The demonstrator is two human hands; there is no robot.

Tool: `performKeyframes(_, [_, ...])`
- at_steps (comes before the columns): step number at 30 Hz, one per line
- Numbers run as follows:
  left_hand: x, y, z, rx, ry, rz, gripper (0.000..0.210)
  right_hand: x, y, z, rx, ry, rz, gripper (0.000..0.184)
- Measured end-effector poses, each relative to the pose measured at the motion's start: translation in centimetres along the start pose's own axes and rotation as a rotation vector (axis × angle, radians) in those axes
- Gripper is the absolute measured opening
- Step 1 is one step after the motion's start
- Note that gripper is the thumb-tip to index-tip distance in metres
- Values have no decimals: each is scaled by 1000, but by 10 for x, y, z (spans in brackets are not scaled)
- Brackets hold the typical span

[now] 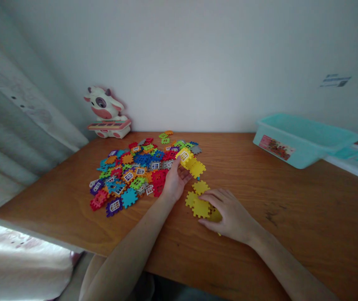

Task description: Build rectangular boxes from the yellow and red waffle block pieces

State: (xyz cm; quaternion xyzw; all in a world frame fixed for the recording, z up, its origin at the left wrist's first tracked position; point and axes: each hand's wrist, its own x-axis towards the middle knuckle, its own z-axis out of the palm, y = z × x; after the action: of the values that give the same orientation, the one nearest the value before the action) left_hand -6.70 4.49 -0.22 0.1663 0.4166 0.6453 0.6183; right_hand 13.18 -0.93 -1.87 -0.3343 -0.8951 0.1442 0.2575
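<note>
My left hand (175,182) is closed on several joined yellow interlocking building tiles (197,168), one with a white window (184,156). It holds them up at the right edge of the colourful heap. Nearer the front edge, my right hand (233,215) curls over a small group of yellow tiles on the table. Thumb and forefinger sit at opposite edges of a square yellow tile (201,208). Another yellow tile (201,187) lies just behind those fingers. Part of the group is hidden under my right palm.
A spread heap of multicoloured tiles (129,196) covers the left middle of the wooden table (260,259). Behind it stands a toy cow with a keyboard (108,113). A mint-green plastic bin (310,152) stands at the right, against the wall. A curtain (16,108) hangs at the left.
</note>
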Motion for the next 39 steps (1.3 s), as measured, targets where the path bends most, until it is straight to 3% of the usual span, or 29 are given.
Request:
performKeyframes(5, [0, -1, -1, 10, 17, -29, 37, -1, 12, -3, 28, 67, 97, 38])
performKeyframes(12, [0, -1, -1, -6, 24, -50, 34, -2, 35, -15, -47, 306, 315, 33])
performKeyframes(18, [1, -2, 0, 12, 16, -49, 37, -7, 54, -11, -283, 230, 409, 31])
performKeyframes(23, [1, -5, 1, 23, 11, -47, 37, -5, 42, -6, -280, 237, 286, 35])
performKeyframes(26, [2, -6, 1, 35, 15, -44, 35, -1, 22, -3, -253, 158, 166, 43])
performKeyframes(31, [1, -6, 2, 34, 14, -29, 35, 3, -4, 2, -285, 60, 174, 54])
performKeyframes(39, [2, -6, 1, 33, 7, -50, 34, 2, -11, -5, -119, -66, -38, 41])
